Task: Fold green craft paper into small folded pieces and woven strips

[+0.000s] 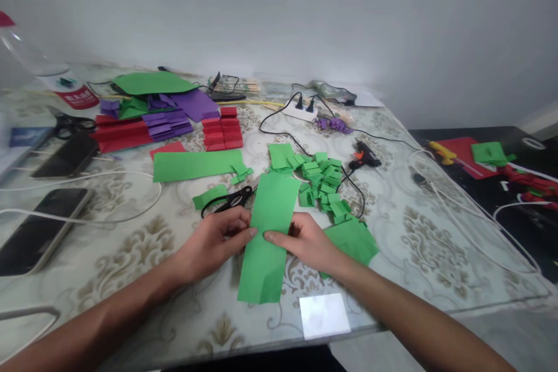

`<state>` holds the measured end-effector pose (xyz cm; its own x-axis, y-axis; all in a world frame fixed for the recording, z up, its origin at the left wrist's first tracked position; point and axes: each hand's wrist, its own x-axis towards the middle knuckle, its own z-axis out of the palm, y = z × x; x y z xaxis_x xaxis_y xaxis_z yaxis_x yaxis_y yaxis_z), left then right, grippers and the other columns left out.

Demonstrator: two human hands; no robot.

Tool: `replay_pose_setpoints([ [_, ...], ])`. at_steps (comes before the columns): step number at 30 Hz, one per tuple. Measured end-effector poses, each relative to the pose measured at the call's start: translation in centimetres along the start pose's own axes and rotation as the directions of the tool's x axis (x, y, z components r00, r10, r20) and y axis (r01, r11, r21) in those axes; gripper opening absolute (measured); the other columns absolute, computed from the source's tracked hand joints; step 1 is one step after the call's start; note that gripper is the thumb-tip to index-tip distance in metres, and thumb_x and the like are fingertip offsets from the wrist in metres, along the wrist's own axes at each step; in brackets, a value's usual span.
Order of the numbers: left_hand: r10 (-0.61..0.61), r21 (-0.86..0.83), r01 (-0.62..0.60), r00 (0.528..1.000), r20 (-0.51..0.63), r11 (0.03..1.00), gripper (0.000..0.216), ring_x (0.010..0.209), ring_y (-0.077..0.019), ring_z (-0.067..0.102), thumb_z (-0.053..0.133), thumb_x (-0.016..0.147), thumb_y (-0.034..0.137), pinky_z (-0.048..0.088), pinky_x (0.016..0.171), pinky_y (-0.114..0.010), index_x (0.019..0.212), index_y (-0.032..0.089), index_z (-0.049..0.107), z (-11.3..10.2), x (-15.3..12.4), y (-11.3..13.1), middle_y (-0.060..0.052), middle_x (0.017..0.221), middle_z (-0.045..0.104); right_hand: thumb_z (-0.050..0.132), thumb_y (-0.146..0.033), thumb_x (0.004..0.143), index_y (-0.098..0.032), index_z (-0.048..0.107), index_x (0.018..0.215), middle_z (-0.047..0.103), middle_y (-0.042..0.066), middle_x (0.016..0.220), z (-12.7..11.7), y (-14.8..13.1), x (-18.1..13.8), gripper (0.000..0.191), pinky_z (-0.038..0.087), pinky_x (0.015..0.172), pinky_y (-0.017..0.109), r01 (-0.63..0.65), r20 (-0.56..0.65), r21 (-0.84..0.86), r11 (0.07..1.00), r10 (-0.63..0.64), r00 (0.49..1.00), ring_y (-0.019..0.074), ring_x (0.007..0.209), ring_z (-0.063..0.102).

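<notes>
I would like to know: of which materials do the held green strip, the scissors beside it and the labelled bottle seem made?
Green strip: matte paper or thin card; glare-free, thin-edged.
Scissors: probably plastic and metal; smooth black loops, greyish toward the tips.
Bottle: likely clear, glossy plastic; see-through with highlights, though glass is possible.

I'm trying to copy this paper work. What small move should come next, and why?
Perhaps fold the green strip across its middle: the left hand and right hand both hold it about midway along its length, thumbs on the near side, while the black-handled scissors lie unheld on the table.
</notes>
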<state>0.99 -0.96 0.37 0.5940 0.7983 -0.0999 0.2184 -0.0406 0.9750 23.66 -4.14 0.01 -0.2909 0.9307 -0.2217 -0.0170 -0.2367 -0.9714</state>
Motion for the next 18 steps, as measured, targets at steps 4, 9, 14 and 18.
replay_pose_setpoints([
  [4,0.001,-0.003,-0.001,1.0,0.026,1.0,0.019,0.069,-0.0131,0.057,0.06,0.103,0.036,0.044,0.061,-0.023,0.094,0.02,0.063,0.1,-0.2,0.2,0.002,0.077,0.065,0.088,-0.048,0.078,-0.015,0.079,0.097,0.081,0.007,0.092,-0.1,-0.1,-0.1,0.039,0.058,0.075,0.033,-0.063,0.036,0.041,0.997,0.062,0.997,0.0211,0.079,0.073],
  [9,0.002,-0.007,-0.002,1.0,0.022,1.0,0.02,0.07,-0.0132,0.056,0.061,0.103,0.037,0.042,0.06,-0.022,0.094,0.019,0.062,0.2,-0.3,0.0,0.003,0.076,0.062,0.086,-0.05,0.079,-0.015,0.077,0.096,0.079,0.007,0.093,0.1,-0.1,-0.2,0.04,0.058,0.078,0.034,-0.065,0.081,0.035,0.997,0.062,0.995,0.0217,0.082,0.073],
  [14,0.027,-0.05,-0.028,1.0,-0.015,0.998,0.016,0.065,-0.011,0.051,0.062,0.104,0.035,0.039,0.058,-0.021,0.1,0.02,0.058,0.2,-0.1,-0.6,0.006,0.071,0.057,0.087,-0.051,0.078,-0.015,0.075,0.096,0.077,0.005,0.087,0.1,0.3,-0.1,0.042,0.058,0.075,0.034,-0.029,0.028,-0.003,1.0,0.029,0.999,0.0222,0.081,0.071],
  [18,0.039,-0.043,-0.039,0.999,-0.016,0.998,0.015,0.067,-0.0107,0.052,0.062,0.104,0.034,0.04,0.06,-0.021,0.101,0.02,0.058,0.1,-0.1,-1.2,0.006,0.073,0.059,0.086,-0.051,0.08,-0.015,0.074,0.097,0.074,0.005,0.083,-0.1,0.5,-0.1,0.042,0.057,0.069,0.033,-0.013,-0.012,-0.048,0.999,0.012,1.0,0.0222,0.078,0.069],
])
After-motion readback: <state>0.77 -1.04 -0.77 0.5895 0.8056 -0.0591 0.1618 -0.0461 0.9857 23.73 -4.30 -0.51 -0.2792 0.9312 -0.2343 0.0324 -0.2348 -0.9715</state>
